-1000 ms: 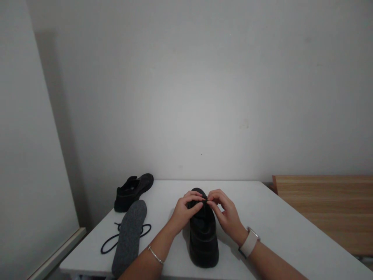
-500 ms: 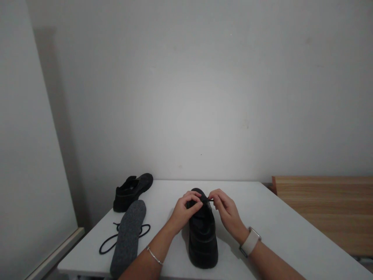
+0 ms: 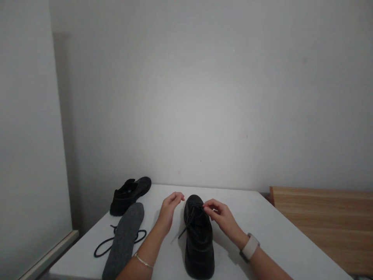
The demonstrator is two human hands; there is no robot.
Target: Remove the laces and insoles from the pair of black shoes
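Observation:
A black lace-up shoe (image 3: 199, 249) stands on the white table in front of me, its heel towards me. One end of its black shoelace (image 3: 189, 224) hangs over the left side. To the left of the toe, my left hand (image 3: 169, 210) is raised off the shoe, fingers loosely bent and nothing seen in them. My right hand (image 3: 222, 217) touches the right side of the lacing, thumb and forefinger closed at the lace; the fingertips partly hide what they pinch.
Another black shoe (image 3: 128, 196) sits at the table's back left. Nearer lies a grey felt insole (image 3: 124, 237) on top of a loose black lace (image 3: 101, 249). The white table (image 3: 256, 233) meets a wall behind; a wooden panel (image 3: 320, 221) stands at the right.
My left hand has come off the shoe and moved left. A lace end now hangs over the shoe's left side. My right hand has shifted slightly, staying by the lacing. The view has tilted.

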